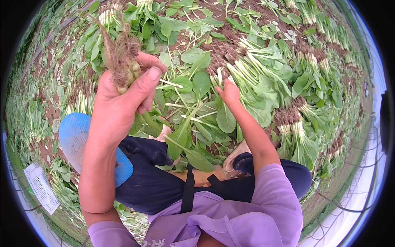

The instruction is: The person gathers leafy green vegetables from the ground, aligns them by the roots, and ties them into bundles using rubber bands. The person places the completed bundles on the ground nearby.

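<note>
My left hand is raised at the left, closed around a bunch of leafy greens. Its tangled brown roots point up past my thumb, and the green leaves hang below my fist. My right hand is low over the ground, its fingertips at the pale stems of some loose greens. Whether those fingers have closed on a stem is hidden. Beside it lies a pile of loose, rooted greens, roots toward the upper left. Loose leaves cover the soil between my feet.
Tied bunches lie at the right, more bunches at the upper left. A blue foam pad is by my left knee. A wooden board lies under me. A printed sheet is at the lower left, white film along the right.
</note>
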Demonstrator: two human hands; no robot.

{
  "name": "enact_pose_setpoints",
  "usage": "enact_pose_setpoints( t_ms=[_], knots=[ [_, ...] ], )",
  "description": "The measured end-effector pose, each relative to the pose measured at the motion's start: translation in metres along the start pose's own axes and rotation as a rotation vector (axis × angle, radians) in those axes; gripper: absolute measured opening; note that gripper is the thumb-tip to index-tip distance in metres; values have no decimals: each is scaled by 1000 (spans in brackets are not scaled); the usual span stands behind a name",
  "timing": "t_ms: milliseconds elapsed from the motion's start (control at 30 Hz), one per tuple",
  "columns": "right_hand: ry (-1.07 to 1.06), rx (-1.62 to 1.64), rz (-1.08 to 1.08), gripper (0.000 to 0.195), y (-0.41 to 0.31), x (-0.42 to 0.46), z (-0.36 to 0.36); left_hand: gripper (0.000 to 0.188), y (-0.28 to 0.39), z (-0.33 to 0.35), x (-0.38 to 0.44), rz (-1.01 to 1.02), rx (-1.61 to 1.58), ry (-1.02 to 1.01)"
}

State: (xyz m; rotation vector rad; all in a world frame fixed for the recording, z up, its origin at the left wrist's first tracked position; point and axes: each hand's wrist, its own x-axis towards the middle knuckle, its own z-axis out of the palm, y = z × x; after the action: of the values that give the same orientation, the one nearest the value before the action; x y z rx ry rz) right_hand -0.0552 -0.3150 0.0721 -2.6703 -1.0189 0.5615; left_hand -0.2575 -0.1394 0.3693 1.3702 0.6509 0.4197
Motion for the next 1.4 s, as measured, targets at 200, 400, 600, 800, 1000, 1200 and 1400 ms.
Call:
enact_pose_setpoints(
  t_ms=[200, 400, 600, 800, 1000, 1200, 1400],
  knots=[
    [71, 53, 31, 26, 5, 9, 1, 17, -8, 12, 7, -61, -44, -40],
    [82, 671, -194, 21, -89, -62, -124, 25, -30, 25, 13, -185, -35, -36],
    [555, 523, -616, 24, -144, -111, -170, 43, -29, 45, 11, -137, -195, -28],
    [703, 453, -728, 29, -148, -133, -172, 37, -19, 55, -1, -160, -364, 9],
    [690, 489, -768, 34, -142, -134, -165, 30, -21, 58, 4, -177, -380, -97],
    [495, 682, -851, 29, -142, -134, -159, 24, -26, 55, 3, -166, -201, -86],
    [291, 613, -68, 17, -10, -48, -57, 24, -14, 51, 2, -141, -12, -47]
  ],
)
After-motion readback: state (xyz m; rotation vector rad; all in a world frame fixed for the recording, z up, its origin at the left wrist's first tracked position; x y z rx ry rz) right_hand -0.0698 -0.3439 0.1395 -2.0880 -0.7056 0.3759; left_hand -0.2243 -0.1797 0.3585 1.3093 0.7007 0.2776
